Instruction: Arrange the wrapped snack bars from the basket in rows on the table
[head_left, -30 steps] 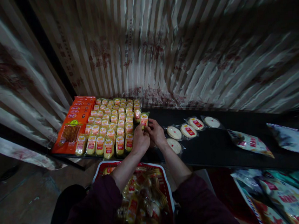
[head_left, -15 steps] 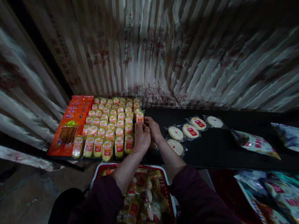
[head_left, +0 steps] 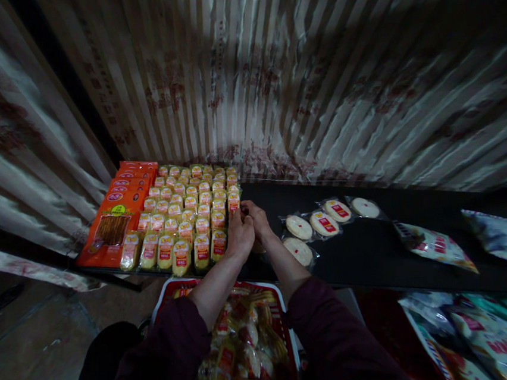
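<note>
As both hands crowd in at the right-hand end of the display, the wrapped cake [head_left: 233, 200] is at their fingertips, upright on the black shelf [head_left: 350, 258], just beside the neighbouring rows of matching packs [head_left: 191, 202]. The left hand [head_left: 241, 235] has its fingers curled at the cake's near edge, the right hand [head_left: 257, 219] close in on the other side; each grip is narrow, though whether either one pinches the film I cannot tell, because the knuckles hide the contact.

Now, handling! It looks a light thing, soft and spongy inside a glossy wrapper, so I'd expect it to slip a little and dent if squeezed. Best hold, I'd judge: gently by the two side edges, or by the film's loose ends, leaving the label unpressed.

And to the writing: a red panel on the front packs seems to read "151" and then something too small to make out, under a paler, rounded top. Over on the left, the orange packets [head_left: 102, 231] carry a light oval logo I can't read, plus a yellow-green badge. The round white cakes [head_left: 299, 227] show red marks or red labels, their lettering illegible from here.
</note>
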`<action>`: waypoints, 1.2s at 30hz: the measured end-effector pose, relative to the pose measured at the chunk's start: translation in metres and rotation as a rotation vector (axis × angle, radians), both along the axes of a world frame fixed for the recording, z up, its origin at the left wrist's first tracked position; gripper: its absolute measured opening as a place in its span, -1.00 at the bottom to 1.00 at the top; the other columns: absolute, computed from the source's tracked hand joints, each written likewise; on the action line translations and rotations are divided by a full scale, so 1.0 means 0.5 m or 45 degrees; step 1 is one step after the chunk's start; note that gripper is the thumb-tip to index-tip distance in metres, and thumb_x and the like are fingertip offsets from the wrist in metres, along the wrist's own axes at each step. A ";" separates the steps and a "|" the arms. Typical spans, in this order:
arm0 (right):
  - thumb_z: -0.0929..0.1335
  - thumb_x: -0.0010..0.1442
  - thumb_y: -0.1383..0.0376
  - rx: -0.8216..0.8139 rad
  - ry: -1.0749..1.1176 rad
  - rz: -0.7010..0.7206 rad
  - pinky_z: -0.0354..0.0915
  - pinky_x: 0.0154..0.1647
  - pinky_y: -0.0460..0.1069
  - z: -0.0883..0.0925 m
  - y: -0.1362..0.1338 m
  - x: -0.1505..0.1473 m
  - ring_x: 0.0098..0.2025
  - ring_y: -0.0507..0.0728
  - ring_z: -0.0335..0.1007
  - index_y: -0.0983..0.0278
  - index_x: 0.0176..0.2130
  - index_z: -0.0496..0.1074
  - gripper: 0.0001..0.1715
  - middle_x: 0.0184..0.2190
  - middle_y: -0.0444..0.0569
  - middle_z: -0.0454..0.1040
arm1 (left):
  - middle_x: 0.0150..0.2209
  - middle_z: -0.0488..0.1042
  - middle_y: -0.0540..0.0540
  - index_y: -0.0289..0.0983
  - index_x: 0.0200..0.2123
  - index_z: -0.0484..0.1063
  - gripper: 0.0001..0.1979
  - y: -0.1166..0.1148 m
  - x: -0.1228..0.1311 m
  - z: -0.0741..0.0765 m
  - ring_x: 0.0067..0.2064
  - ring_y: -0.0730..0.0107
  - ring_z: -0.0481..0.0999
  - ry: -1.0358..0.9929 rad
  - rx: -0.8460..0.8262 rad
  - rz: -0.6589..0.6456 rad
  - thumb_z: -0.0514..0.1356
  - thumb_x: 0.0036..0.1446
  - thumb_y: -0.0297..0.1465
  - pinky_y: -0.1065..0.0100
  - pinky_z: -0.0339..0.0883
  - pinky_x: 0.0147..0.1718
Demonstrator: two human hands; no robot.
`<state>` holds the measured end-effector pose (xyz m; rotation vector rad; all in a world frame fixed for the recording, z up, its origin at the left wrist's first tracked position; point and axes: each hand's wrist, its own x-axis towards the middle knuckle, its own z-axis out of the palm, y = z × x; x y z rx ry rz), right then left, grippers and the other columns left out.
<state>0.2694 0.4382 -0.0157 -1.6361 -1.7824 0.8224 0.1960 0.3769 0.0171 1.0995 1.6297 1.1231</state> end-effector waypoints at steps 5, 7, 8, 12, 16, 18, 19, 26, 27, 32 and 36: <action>0.30 0.14 0.33 0.009 -0.184 0.052 0.30 -0.19 -0.06 0.025 -0.011 -0.001 -0.21 0.09 0.44 0.23 -0.11 0.41 -0.72 -0.22 -0.03 0.52 | 0.10 0.38 -0.21 -0.26 0.02 0.34 -0.63 0.003 -0.001 -0.008 0.14 0.23 0.34 -0.039 -0.024 0.022 0.01 0.14 -0.42 0.24 0.17 0.14; 0.29 0.15 0.31 0.028 -0.217 0.071 0.30 -0.16 -0.05 0.027 -0.014 0.000 -0.17 0.10 0.44 0.22 -0.10 0.41 -0.72 -0.18 -0.02 0.51 | 0.07 0.41 -0.20 -0.26 0.00 0.36 -0.65 0.004 -0.002 -0.012 0.14 0.24 0.35 -0.049 -0.026 0.019 0.01 0.14 -0.42 0.25 0.19 0.13; 0.29 0.16 0.31 0.043 -0.214 0.074 0.30 -0.15 -0.05 0.026 -0.014 0.000 -0.15 0.10 0.44 0.21 -0.09 0.41 -0.71 -0.16 -0.02 0.51 | 0.05 0.43 -0.19 -0.25 -0.01 0.36 -0.66 0.005 -0.002 -0.014 0.13 0.24 0.36 -0.050 -0.024 0.018 0.01 0.14 -0.42 0.25 0.19 0.12; 0.30 0.15 0.31 0.109 -0.181 0.042 0.31 -0.12 -0.05 0.011 -0.009 -0.001 -0.14 0.10 0.45 0.18 -0.01 0.37 -0.62 -0.13 -0.04 0.52 | -0.01 0.47 -0.15 -0.22 -0.06 0.39 -0.69 0.007 -0.004 -0.020 0.09 0.25 0.39 -0.038 0.009 0.030 0.02 0.14 -0.42 0.23 0.19 0.12; 0.31 0.13 0.32 0.106 -0.174 0.020 0.32 -0.14 -0.04 0.003 -0.002 -0.003 -0.16 0.12 0.46 0.14 0.04 0.35 -0.56 -0.17 -0.07 0.55 | 0.00 0.47 -0.13 -0.21 -0.04 0.38 -0.68 0.011 -0.004 -0.022 0.10 0.26 0.38 -0.037 0.023 0.036 0.01 0.14 -0.42 0.23 0.18 0.13; 0.31 0.13 0.32 0.113 -0.171 0.032 0.32 -0.14 -0.04 0.003 0.000 -0.003 -0.15 0.12 0.46 0.14 0.03 0.36 -0.56 -0.18 -0.08 0.55 | 0.05 0.44 -0.15 -0.23 0.01 0.36 -0.64 0.013 -0.004 -0.023 0.13 0.25 0.36 -0.039 0.024 0.041 0.02 0.14 -0.42 0.26 0.16 0.14; 0.31 0.12 0.33 0.115 -0.169 0.040 0.32 -0.14 -0.05 0.004 0.000 -0.004 -0.14 0.12 0.46 0.13 0.02 0.37 -0.57 -0.19 -0.08 0.55 | 0.07 0.43 -0.17 -0.24 0.02 0.35 -0.63 0.015 -0.004 -0.023 0.15 0.25 0.35 -0.040 0.024 0.042 0.02 0.14 -0.42 0.26 0.15 0.15; 0.29 0.15 0.34 0.050 -0.164 0.031 0.31 -0.11 -0.04 0.009 -0.002 -0.006 -0.12 0.13 0.45 0.20 -0.01 0.40 -0.62 -0.15 -0.03 0.55 | 0.10 0.40 -0.18 -0.26 0.02 0.36 -0.63 0.017 -0.006 -0.022 0.17 0.25 0.32 -0.034 0.017 0.025 0.00 0.14 -0.43 0.23 0.13 0.16; 0.30 0.14 0.34 0.044 -0.162 0.032 0.31 -0.12 -0.05 0.010 -0.002 -0.005 -0.13 0.13 0.46 0.19 -0.02 0.40 -0.63 -0.16 -0.03 0.55 | 0.11 0.38 -0.19 -0.26 0.02 0.35 -0.63 0.016 -0.005 -0.022 0.18 0.24 0.31 -0.031 0.011 0.030 0.00 0.14 -0.43 0.22 0.12 0.17; 0.31 0.13 0.34 0.075 -0.154 0.054 0.32 -0.11 -0.04 0.013 0.002 -0.003 -0.13 0.12 0.45 0.18 -0.07 0.43 -0.67 -0.16 -0.05 0.54 | 0.16 0.33 -0.22 -0.28 0.06 0.32 -0.60 0.015 -0.005 -0.015 0.20 0.25 0.27 -0.028 -0.003 0.024 0.00 0.15 -0.42 0.25 0.11 0.17; 0.29 0.13 0.37 0.108 -0.150 0.024 0.32 -0.05 0.01 0.005 -0.002 -0.001 -0.08 0.15 0.45 0.23 0.00 0.39 -0.59 -0.09 0.02 0.52 | 0.16 0.33 -0.25 -0.32 0.07 0.32 -0.59 0.013 -0.007 -0.009 0.20 0.24 0.28 -0.009 -0.014 0.008 -0.01 0.16 -0.41 0.25 0.10 0.18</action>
